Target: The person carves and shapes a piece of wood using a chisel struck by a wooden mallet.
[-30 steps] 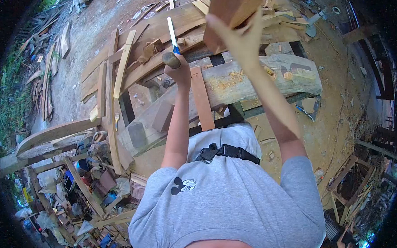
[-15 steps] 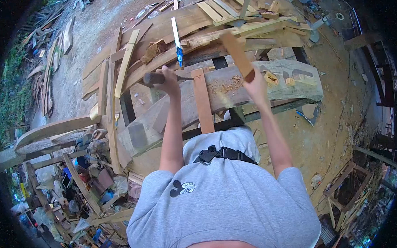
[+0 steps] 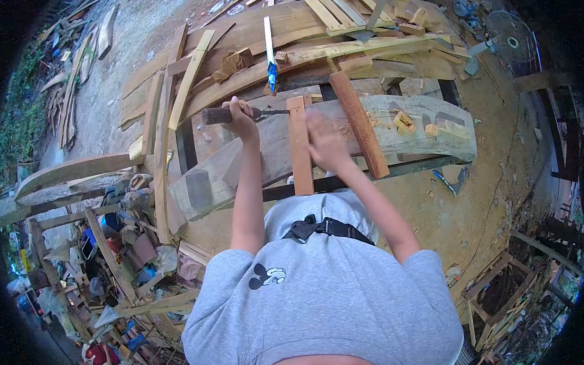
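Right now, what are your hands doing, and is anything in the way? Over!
Left hand gripping chisel, tip at wood strip. Right hand open, blurred, by the strip. Thick wooden bar close on the right.

Soft, diffuse daylight, faint shadows; right hand (image 3: 327, 142) motion-blurred; wide-angle edges bowed, corners black.

The right hand (image 3: 328, 142) has released the wooden block (image 3: 359, 125) (reddish).

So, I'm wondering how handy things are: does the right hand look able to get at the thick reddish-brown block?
Probably yes: the right hand, though blurred, seems empty, and the thick reddish-brown block lies close beside it across the grey bench, with nothing visible between them.
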Motion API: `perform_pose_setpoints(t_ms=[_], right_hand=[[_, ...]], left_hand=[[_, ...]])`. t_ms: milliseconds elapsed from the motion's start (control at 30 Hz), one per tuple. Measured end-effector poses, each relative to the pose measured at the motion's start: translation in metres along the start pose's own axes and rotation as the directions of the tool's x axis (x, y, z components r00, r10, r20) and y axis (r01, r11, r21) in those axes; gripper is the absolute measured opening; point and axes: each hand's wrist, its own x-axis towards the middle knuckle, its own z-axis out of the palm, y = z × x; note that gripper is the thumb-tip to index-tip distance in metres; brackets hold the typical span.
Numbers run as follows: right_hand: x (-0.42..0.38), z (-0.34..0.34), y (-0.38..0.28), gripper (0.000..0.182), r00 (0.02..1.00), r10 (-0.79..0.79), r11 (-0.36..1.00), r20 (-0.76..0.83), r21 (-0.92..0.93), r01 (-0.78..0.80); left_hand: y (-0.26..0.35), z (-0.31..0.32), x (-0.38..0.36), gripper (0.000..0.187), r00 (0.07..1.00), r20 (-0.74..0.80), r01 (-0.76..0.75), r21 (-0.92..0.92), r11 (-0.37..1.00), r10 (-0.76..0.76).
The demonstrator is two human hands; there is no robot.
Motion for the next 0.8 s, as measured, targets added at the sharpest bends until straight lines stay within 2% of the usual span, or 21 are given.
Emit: perform_pose_setpoints(t_ms=[133, 233, 433, 533, 567, 633, 700, 733, 767, 800], right_hand=[[-0.012, 0.029, -0.008, 0.068, 0.992, 0.010, 0.994, 0.127, -0.111, 0.005], [-0.013, 0.033, -0.006, 0.068, 0.990, 0.013, 0.989, 0.141, -0.146, 0.007], [-0.014, 0.034, -0.003, 0.067, 0.986, 0.029, 0.996, 0.162, -0.092, -0.015], [-0.015, 0.035, 0.000, 0.068, 0.987, 0.028, 0.998, 0.156, -0.056, -0.020], [-0.015, 0.036, 0.000, 0.068, 0.989, 0.042, 0.997, 0.143, -0.069, -0.032], [-0.015, 0.038, 0.003, 0.070, 0.988, 0.020, 0.999, 0.154, 0.022, -0.024], [-0.015, 0.040, 0.004, 0.072, 0.978, 0.057, 0.998, 0.200, 0.028, -0.064], [-0.017, 0.046, 0.006, 0.073, 0.983, 0.041, 0.999, 0.180, 0.016, -0.045], [-0.019, 0.047, 0.006, 0.074, 0.986, 0.031, 0.999, 0.164, 0.002, -0.032], [-0.020, 0.040, 0.003, 0.075, 0.986, 0.038, 0.999, 0.164, 0.032, -0.044]], left_hand=[[-0.004, -0.007, 0.005, 0.024, 0.997, -0.026, 0.070, -0.063, 0.996, -0.072], [-0.012, -0.017, 0.009, 0.024, 0.992, -0.051, 0.109, -0.101, 0.989, -0.114], [-0.025, -0.036, 0.023, 0.026, 0.981, -0.062, 0.172, -0.160, 0.972, -0.183], [-0.019, -0.032, 0.026, 0.032, 0.941, -0.005, 0.327, -0.252, 0.911, -0.339], [-0.016, -0.028, 0.025, 0.031, 0.944, -0.021, 0.317, -0.222, 0.922, -0.330], [-0.012, -0.024, 0.024, 0.032, 0.947, 0.011, 0.319, -0.173, 0.932, -0.322], [0.002, -0.002, 0.016, 0.029, 0.987, -0.064, 0.158, 0.149, 0.976, -0.150], [0.011, 0.009, 0.001, 0.021, 0.970, 0.018, 0.233, -0.337, 0.912, -0.241], [0.003, -0.003, 0.009, 0.020, 0.936, 0.098, 0.351, -0.296, 0.888, -0.337], [-0.035, -0.033, 0.027, 0.025, 0.990, -0.032, 0.137, -0.064, 0.988, -0.139]])
